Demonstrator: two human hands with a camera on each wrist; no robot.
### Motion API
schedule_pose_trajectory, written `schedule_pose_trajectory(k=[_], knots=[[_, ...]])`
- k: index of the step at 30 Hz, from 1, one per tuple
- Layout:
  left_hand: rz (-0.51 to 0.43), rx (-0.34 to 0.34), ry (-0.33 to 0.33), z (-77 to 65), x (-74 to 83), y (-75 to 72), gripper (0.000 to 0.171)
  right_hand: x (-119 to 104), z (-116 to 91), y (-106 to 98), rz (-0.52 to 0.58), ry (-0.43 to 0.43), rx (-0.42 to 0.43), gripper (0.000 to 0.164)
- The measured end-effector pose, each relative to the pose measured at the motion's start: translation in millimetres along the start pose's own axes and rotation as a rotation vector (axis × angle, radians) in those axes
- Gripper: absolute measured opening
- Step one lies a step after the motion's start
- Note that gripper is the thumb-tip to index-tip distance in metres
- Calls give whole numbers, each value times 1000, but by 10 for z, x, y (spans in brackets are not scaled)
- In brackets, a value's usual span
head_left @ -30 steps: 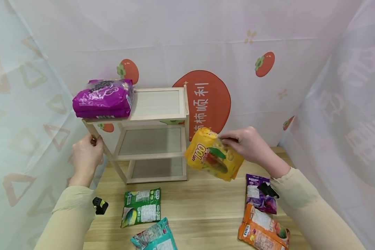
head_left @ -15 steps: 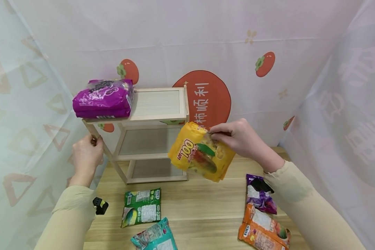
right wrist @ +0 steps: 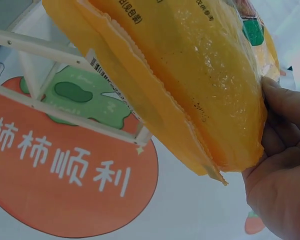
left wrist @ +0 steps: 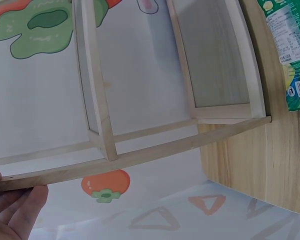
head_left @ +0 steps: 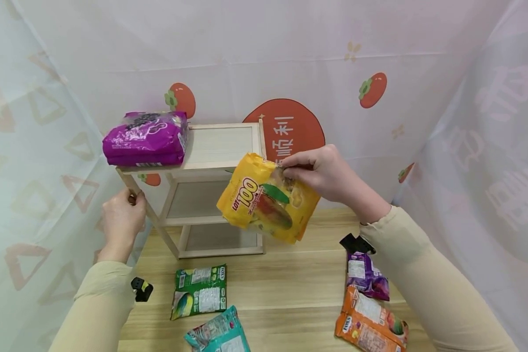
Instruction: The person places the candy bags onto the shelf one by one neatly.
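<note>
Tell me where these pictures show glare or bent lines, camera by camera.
Head view: soft, fairly even light, with some shine on the purple bag on the rack; left wrist view: the long post looks bowed, probably lens distortion; right wrist view: small bright glints on the yellow bag, which the frame's upper edge crops.

A pale sheet [head_left: 264,29] hangs behind the table [head_left: 286,283], a horizontal crease [head_left: 290,61] running across it. Small orange-red persimmons [head_left: 377,89] and faint yellow flowers [head_left: 353,51] dot the fabric, and one large persimmon [head_left: 308,127] carries white Chinese characters. To my left another sheet [head_left: 31,195] shows loose triangle outlines; the right-hand sheet [head_left: 466,205] bears faded white lettering over grey. The tabletop is light, grained wood, under soft, diffuse light.
</note>
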State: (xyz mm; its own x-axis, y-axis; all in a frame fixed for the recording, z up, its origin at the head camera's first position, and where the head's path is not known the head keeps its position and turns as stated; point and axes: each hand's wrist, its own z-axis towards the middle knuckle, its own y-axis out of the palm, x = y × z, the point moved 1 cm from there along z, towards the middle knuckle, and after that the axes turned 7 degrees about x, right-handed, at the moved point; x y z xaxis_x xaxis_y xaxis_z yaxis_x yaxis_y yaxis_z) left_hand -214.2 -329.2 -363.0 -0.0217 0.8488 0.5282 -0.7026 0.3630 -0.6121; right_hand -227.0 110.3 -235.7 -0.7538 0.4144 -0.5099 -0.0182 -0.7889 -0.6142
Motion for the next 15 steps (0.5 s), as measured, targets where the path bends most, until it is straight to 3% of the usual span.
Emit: schedule_pose_trajectory(k=[6, 15], knots=[[-4, 11, 1, 6, -9, 4, 24, -33, 139, -20, 76, 106, 26, 14], [11, 19, 1, 6, 4, 1, 27, -44, 298, -7, 279, 308, 88, 20]])
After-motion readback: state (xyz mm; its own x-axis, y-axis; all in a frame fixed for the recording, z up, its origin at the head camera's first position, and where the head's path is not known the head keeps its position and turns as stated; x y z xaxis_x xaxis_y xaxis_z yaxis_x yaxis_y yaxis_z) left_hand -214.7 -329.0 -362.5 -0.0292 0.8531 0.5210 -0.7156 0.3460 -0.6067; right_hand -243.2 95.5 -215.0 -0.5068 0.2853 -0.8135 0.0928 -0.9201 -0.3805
